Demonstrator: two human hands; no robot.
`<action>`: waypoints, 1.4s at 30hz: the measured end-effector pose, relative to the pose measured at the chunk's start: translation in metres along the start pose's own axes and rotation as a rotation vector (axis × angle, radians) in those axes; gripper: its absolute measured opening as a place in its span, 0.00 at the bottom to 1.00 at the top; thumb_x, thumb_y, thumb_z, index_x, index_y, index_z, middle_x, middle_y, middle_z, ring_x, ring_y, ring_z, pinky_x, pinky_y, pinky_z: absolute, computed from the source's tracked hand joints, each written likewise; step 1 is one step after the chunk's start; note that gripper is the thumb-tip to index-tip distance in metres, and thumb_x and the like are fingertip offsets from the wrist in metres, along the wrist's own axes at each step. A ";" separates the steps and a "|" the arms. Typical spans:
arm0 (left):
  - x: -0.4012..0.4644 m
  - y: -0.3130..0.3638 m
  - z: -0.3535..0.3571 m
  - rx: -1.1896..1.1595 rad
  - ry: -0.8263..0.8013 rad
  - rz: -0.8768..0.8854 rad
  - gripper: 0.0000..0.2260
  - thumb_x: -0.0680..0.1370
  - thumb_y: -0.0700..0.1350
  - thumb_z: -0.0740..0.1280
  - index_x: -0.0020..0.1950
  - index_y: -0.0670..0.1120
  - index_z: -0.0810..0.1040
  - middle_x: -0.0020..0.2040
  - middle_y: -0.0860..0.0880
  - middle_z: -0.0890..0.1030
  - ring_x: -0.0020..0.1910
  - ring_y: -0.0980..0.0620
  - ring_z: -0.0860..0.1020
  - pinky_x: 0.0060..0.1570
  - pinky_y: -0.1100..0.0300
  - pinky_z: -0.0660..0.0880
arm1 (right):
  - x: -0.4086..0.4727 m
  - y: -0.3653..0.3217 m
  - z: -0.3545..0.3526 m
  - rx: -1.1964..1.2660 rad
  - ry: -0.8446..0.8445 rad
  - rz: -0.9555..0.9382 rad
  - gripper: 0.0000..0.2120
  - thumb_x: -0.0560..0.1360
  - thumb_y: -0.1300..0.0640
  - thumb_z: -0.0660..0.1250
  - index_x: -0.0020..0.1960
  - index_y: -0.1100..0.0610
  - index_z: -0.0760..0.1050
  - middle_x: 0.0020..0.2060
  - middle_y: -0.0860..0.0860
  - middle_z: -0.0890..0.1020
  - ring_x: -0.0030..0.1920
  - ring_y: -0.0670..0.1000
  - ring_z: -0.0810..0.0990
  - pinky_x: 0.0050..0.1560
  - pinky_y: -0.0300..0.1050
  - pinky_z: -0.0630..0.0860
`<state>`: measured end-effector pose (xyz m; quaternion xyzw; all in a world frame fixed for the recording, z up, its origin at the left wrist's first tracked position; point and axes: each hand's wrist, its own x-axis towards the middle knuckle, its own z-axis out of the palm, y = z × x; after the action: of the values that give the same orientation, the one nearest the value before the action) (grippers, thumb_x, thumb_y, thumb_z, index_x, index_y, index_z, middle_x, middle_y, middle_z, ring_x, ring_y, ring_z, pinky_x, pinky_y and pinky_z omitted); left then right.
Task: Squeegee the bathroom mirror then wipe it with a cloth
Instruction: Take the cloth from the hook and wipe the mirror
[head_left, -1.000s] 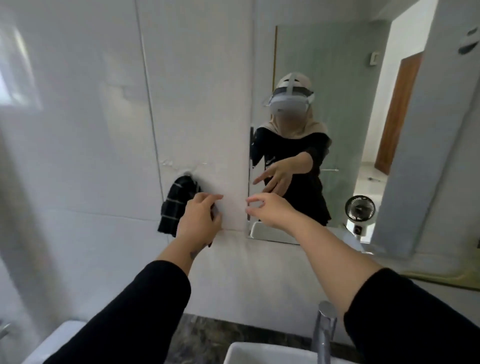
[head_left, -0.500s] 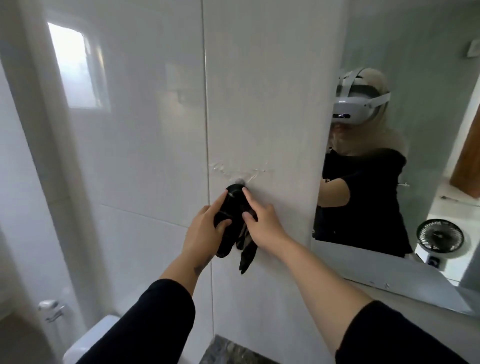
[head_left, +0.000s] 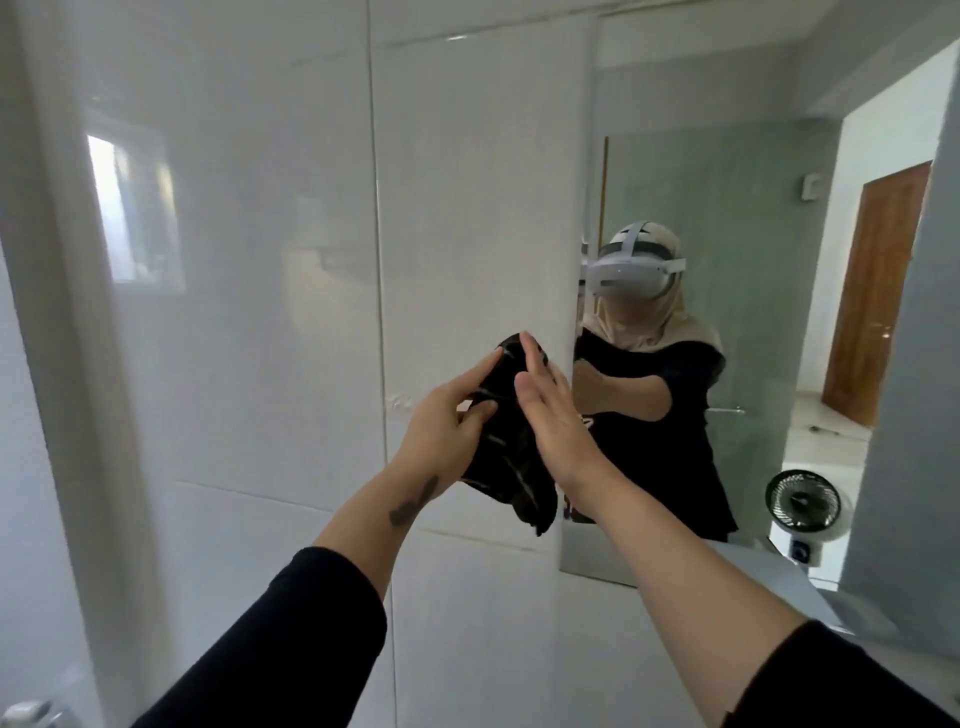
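Note:
A black cloth with thin pale stripes (head_left: 506, 457) hangs bunched between my two hands, in front of the white tiled wall. My left hand (head_left: 447, 421) grips its left side with thumb and fingers. My right hand (head_left: 550, 415) lies flat against its right side, fingers straight and pointing up. The bathroom mirror (head_left: 753, 218) fills the right half of the view, its left edge just right of my hands. No squeegee is in view.
A clear adhesive hook mark (head_left: 397, 401) sits on the white wall tiles (head_left: 260, 312) left of my hands. The mirror reflects a person in a headset, a small black fan (head_left: 802, 501) and a wooden door (head_left: 872, 296).
The cloth has come off the wall hook and now sits held up between both hands, nearer the mirror's edge. The view has swung right, showing more of the mirror.

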<state>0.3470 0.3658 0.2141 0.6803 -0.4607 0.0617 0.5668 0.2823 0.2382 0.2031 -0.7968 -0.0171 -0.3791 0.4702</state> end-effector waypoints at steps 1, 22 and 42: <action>0.003 0.009 0.004 -0.004 -0.018 0.014 0.24 0.79 0.36 0.59 0.69 0.60 0.70 0.58 0.55 0.80 0.56 0.55 0.79 0.59 0.57 0.76 | 0.000 -0.008 -0.007 0.059 0.025 -0.012 0.22 0.81 0.46 0.54 0.72 0.33 0.54 0.75 0.44 0.57 0.71 0.41 0.58 0.72 0.42 0.56; 0.149 0.097 0.071 0.472 0.146 0.214 0.31 0.79 0.60 0.53 0.75 0.59 0.38 0.77 0.54 0.36 0.76 0.50 0.37 0.71 0.34 0.51 | 0.174 -0.173 -0.137 -1.128 0.657 -0.446 0.36 0.75 0.47 0.68 0.76 0.39 0.53 0.73 0.54 0.56 0.63 0.62 0.65 0.60 0.57 0.72; 0.157 0.075 0.094 0.614 0.108 0.149 0.40 0.75 0.68 0.56 0.71 0.61 0.27 0.72 0.58 0.25 0.72 0.53 0.26 0.64 0.26 0.47 | 0.215 -0.138 -0.169 -1.601 0.755 -0.544 0.24 0.81 0.43 0.52 0.76 0.43 0.55 0.74 0.53 0.59 0.71 0.63 0.59 0.69 0.62 0.57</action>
<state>0.3425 0.2058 0.3297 0.7797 -0.4384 0.2750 0.3525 0.2830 0.1156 0.4834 -0.6763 0.2179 -0.6097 -0.3512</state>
